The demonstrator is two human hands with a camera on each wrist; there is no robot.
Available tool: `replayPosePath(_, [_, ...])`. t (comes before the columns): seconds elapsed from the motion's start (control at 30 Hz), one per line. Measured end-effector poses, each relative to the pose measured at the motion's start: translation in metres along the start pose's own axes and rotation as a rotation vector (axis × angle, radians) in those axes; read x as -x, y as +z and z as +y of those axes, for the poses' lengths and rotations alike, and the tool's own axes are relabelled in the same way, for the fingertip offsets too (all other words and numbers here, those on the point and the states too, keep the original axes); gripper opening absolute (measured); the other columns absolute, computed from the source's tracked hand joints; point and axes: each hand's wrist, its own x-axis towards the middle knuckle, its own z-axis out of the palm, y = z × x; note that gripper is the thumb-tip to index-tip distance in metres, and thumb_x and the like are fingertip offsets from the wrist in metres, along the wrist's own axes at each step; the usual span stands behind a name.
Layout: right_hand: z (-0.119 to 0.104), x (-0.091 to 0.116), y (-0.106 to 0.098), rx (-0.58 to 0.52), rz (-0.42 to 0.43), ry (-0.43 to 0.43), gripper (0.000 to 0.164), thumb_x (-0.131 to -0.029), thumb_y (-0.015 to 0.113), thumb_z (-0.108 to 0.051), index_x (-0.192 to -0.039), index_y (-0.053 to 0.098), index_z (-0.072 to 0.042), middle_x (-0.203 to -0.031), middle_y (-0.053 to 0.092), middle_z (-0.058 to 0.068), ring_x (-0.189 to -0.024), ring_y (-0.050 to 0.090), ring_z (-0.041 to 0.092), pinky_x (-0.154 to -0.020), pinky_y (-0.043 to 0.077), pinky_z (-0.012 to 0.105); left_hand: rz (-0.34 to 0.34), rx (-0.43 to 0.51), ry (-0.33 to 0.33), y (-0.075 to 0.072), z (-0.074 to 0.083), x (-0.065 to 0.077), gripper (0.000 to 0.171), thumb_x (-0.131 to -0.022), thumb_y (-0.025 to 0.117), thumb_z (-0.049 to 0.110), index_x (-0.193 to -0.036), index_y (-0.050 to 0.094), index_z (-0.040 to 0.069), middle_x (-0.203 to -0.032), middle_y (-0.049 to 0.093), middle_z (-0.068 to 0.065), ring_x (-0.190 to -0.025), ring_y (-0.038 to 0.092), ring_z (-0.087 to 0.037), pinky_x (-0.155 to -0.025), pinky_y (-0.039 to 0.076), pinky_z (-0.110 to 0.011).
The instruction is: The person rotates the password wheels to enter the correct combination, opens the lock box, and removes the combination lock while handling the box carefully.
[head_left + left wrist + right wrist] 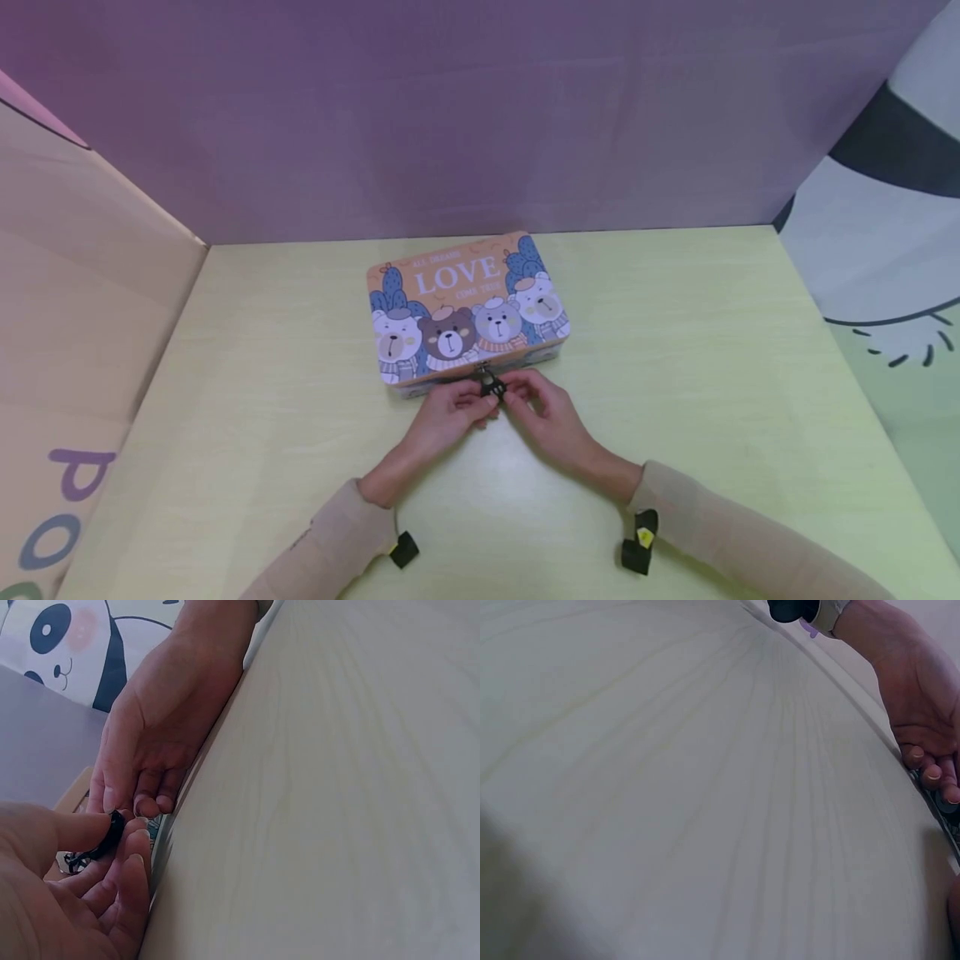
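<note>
A small black padlock (493,387) hangs at the front clasp of a tin box (468,312) printed with bears and the word LOVE. From the left, my left hand (450,414) pinches the padlock between thumb and fingers. My right hand (553,421) holds its other side with thumb and forefinger. In the left wrist view the black padlock (111,836) lies between the left thumb and fingers, the right fingertips touching its far end. The right wrist view shows the left hand (922,705) at the right edge; most of the right hand is out of frame there.
The box stands slightly turned on a pale wood-grain table (675,350). Behind the table rises a purple wall panel (480,117), with printed panels at left and right. Small black devices (636,550) hang at both sleeve cuffs.
</note>
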Motion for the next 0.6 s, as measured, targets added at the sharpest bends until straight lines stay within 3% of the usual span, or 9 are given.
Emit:
replayPosePath(0.27, [0.0002,0.0006,0.0000,0.001,-0.001,0.005,0.026,-0.098,0.063,-0.001,-0.124,0.063,-0.003,-0.110,0.069,0.008,-0.099,0.064,0.020,-0.093,0.056,0.027,-0.007,-0.032,0.018,-0.0019,-0.0023,-0.0025,0.019,-0.098,0.067,0.009,-0.112,0.068,-0.005,-0.098,0.076,-0.014,-0.083,0.072,-0.018,-0.078,0.062,-0.030])
replayPosePath(0.6, [-0.0009,0.0009,0.0002,0.002,0.000,0.026,0.025,-0.099,0.063,-0.002,-0.124,0.064,-0.003,-0.111,0.069,0.008,-0.100,0.064,0.020,-0.094,0.055,0.027,0.007,0.000,0.012,-0.0014,-0.0017,-0.0009,0.024,-0.096,0.070,0.007,-0.116,0.065,-0.006,-0.095,0.075,-0.015,-0.081,0.072,-0.019,-0.078,0.063,-0.031])
